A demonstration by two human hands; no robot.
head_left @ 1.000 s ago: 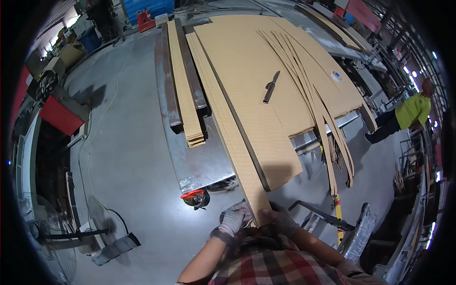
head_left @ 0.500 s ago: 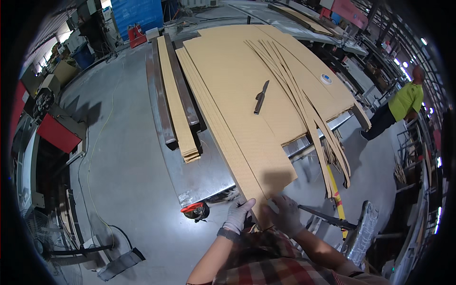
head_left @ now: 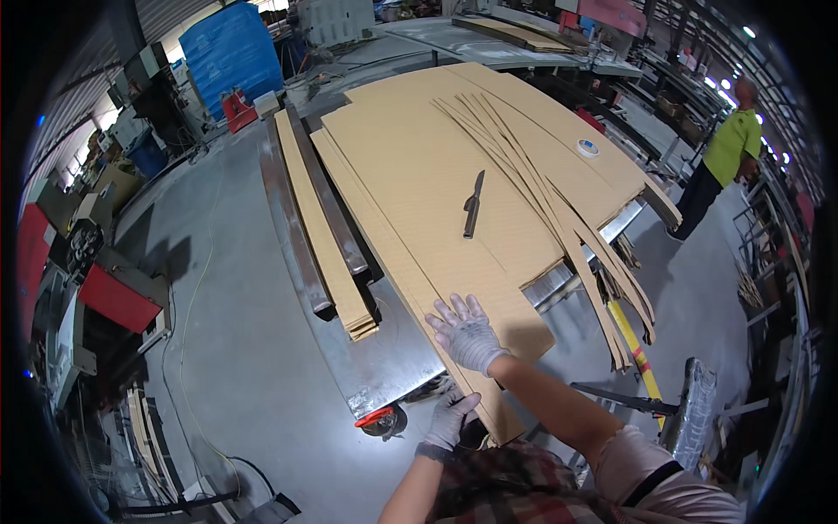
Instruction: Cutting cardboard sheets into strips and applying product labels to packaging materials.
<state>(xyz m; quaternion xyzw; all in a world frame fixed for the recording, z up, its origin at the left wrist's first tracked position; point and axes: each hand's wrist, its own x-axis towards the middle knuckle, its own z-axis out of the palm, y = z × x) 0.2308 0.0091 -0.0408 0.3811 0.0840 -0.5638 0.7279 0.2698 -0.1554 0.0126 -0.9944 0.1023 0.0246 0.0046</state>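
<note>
A large tan cardboard sheet point(head_left: 393, 175) lies over the table, with a scored line along its left side. My left hand point(head_left: 449, 421), in a pale glove, grips the sheet's near left edge, thumb on top and the other fingers partly hidden. My right hand point(head_left: 471, 337), also gloved, rests flat with fingers spread on the cardboard beside the scored line. Farther up the sheet lies a dark utility knife point(head_left: 472, 207), out of both hands. Thin cardboard strips point(head_left: 524, 179) fan across the right part and hang over the edge.
A roll of white tape point(head_left: 587, 148) sits far right on the sheet. Left of it, narrow cardboard strips point(head_left: 319, 236) lie between dark metal bars point(head_left: 339, 210) on the metal table point(head_left: 393, 371). A person in a yellow-green shirt point(head_left: 731, 148) stands at the right.
My right hand has moved forward and left from the near edge and now lies flat on the sheet. My left hand keeps its hold on the edge. The view has shifted slightly.
</note>
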